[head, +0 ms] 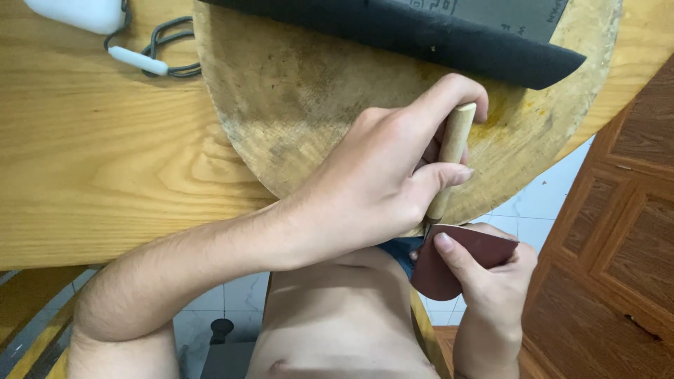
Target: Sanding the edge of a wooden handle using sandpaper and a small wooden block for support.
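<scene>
Gripping a pale wooden tool handle (455, 151) at centre frame, the left hand (372, 186) is pressing its hidden tip into folded reddish-brown sandpaper (456, 260) pinched by the right hand (491, 281) below, apparently mid-sanding, calling next for steady strokes beside the round wooden board (295, 105).

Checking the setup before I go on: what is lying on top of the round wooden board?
A dark folded sheet lies across the round wooden board's far edge. The left hand, gripping a wooden handle, hovers over its near edge. Whatever is beneath the sheet is hidden.
</scene>
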